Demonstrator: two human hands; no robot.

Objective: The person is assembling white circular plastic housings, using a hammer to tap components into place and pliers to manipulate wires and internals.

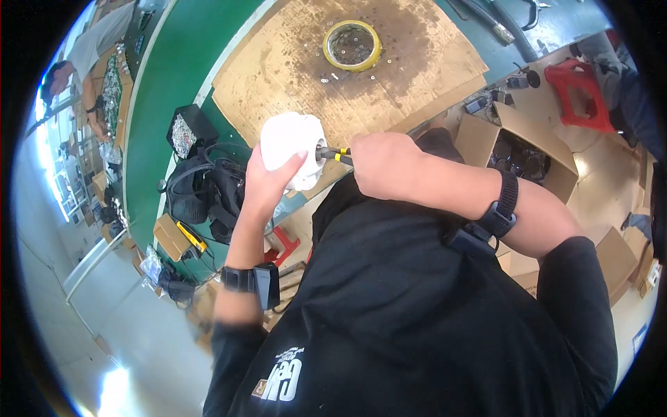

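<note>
White roll-shaped piece (288,137) sits in the left hand (266,182), whose thumb presses its near side; the other fingers are mostly hidden behind it. Whether it is paper or plastic, I cannot tell. Its end with the dark hole faces the right hand (386,165), which is closed in a fist around the yellow-and-black handles of the pliers (328,153). The piece lies directly left of that fist, and the pliers' long axis runs sideways between the two hands, tip at the hole. The left hand is the nearer, touching the piece; the right reaches it only through the tool. Beyond both hands, a yellow ring (354,67) rests on a stained cardboard sheet (271,76). Left of the left hand, a black bin (201,125) of small pale bits stands on the green desk (184,62).
</note>
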